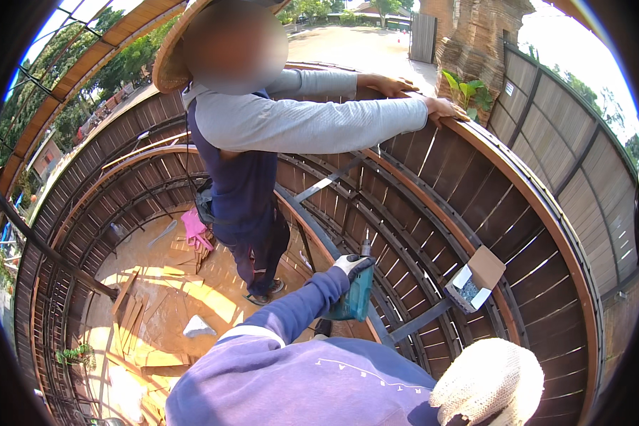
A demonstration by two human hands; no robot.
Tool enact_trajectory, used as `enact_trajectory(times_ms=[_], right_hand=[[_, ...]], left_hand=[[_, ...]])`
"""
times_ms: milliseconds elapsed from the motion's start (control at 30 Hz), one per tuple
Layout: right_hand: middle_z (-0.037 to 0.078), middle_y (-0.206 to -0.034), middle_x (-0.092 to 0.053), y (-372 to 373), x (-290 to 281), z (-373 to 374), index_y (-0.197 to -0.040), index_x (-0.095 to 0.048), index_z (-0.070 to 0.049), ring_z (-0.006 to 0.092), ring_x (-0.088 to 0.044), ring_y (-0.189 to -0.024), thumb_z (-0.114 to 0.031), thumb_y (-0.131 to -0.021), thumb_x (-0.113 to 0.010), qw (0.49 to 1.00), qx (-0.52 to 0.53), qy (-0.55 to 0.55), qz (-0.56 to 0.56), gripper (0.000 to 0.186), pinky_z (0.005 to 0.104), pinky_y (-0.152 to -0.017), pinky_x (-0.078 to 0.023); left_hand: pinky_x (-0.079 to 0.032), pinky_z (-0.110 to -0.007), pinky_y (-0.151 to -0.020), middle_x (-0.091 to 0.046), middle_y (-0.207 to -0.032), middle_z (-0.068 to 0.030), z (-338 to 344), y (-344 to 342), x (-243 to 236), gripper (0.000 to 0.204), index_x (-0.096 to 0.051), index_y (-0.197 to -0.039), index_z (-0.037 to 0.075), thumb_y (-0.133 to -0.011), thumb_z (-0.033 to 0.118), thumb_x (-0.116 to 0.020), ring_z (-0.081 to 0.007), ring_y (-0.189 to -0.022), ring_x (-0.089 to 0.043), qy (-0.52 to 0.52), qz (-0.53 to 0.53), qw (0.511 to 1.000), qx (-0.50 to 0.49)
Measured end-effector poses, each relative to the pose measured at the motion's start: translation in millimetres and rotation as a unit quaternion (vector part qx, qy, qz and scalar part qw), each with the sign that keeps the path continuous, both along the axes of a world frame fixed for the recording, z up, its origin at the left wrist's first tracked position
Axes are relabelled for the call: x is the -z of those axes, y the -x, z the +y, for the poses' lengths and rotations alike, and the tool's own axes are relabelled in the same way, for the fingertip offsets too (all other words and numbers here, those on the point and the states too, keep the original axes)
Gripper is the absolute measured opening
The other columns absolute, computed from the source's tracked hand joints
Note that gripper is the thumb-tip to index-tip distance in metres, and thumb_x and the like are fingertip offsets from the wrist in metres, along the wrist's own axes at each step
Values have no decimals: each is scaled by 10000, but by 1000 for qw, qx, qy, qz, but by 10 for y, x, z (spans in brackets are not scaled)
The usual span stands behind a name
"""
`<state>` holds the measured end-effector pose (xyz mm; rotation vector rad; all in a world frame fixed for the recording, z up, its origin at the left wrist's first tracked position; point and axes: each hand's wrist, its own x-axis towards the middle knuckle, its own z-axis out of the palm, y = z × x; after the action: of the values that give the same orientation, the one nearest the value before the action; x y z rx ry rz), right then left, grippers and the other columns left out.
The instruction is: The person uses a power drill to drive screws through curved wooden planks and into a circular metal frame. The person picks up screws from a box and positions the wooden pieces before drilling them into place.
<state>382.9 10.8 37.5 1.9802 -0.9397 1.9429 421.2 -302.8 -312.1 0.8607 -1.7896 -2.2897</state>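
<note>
L hand (355,265) w/ part-hidden drill (355,297)

- Your drill (353,298) has a teal body and a metal chuck (366,248) with a narrow bit (367,233); it's in your gloved left hand (355,265), whose fingers wrap round it close to the chuck.
- It's tilted, bit pointing away from you, body on your near side.
- Your small cardboard box (488,268), white with brown inner flaps, sits open and askew to the right of the drill, at the far end of a metal crossbar (419,321).
- Small silvery pieces (468,290) lie inside, probably screws, though they're too tiny to be sure.
</note>
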Motion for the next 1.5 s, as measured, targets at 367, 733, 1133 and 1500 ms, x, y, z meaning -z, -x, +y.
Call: enact_trajectory(times_ms=[367, 733, 1133, 1500], right_hand=[[163, -1107, -719, -86, 31, 3, -1336, -646, 23, 262, -713, -947, -231, -847, -844, 1000, -21, -9, -6, 586, 401, -847, -584], [156, -1049, -727, -187, 15, 115, -1318, -657, 18, 253, -714, -893, -210, -849, -835, 1000, -19, -7, -22, 551, 382, -797, -596], [148, -984, -735, 38, 621, 500, -1298, -669, 12, 243, -716, -834, -187, -851, -826, 950, 101, -92, -281, 514, 361, -742, -608], [229, -1171, -728, -732, 3363, 1261, -1367, -640, -38, 373, -712, -1112, -314, -856, -741, 601, 357, -652, -292, 589, 449, -958, -565]], left_hand=[[-558, -364, -903, -769, -1087, -103, -87, 94, 145, 400, -729, -1340, 185, -1044, 419, -596, -218, -999, -727, 211, -8, 974, 77], [-561, -327, -775, -750, -981, -45, -74, 21, 56, 446, -759, -1196, 45, -929, 400, -805, -152, -831, -689, 20, -12, 1000, -13], [-538, -322, -828, -737, -1041, -68, -105, 130, 168, 434, -760, -1208, 47, -966, 406, -729, -147, -898, -660, 80, 10, 996, 38], [-540, -335, -858, -758, -1040, -91, -287, 56, 459, 417, -756, -1206, 29, -1007, 383, -661, -164, -913, -678, 105, 43, 993, 40]])
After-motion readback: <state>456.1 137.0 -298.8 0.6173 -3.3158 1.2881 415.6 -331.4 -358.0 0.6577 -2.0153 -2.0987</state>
